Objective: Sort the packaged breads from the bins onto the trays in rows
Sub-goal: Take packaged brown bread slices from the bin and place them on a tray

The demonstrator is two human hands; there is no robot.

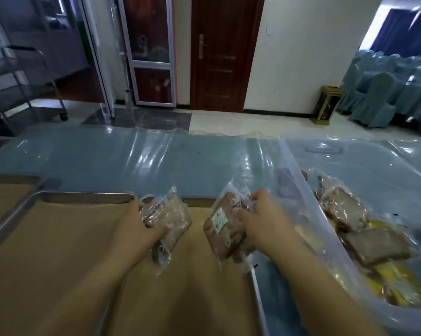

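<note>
Firstly, table (pixel 132 161): blue top under a glossy clear sheet, with trays on the left and a bin on the right.
bin (pixel 299 183): large clear plastic tub, its near wall just beside the right tray.
right tray (pixel 256 287): metal, lined with brown paper; both hands are over it.
middle tray (pixel 83 196): metal, also paper-lined, right beside the right tray.
far tray (pixel 11 180): only its corner shows at the left edge.
pile in bin (pixel 376 246): several wrapped brown breads lying loosely on yellow packets (pixel 393 280).
left hand (pixel 136 229): grasping a pack, with the thumb across its front and the fingers behind its far edge.
right hand (pixel 260 221): grasping a second pack, with the fingers curled over its top and the thumb on its face.
left pack (pixel 173 219): brown bread in clear wrap, sticking out to the right of the left hand over the right tray's far end; whether it touches the paper cannot be told.
right pack (pixel 225 238): brown bread in clear wrap, tilted, to the left of the right hand and near the left pack but apart from it.
label (pixel 218 217): small white sticker on the right pack.
</note>
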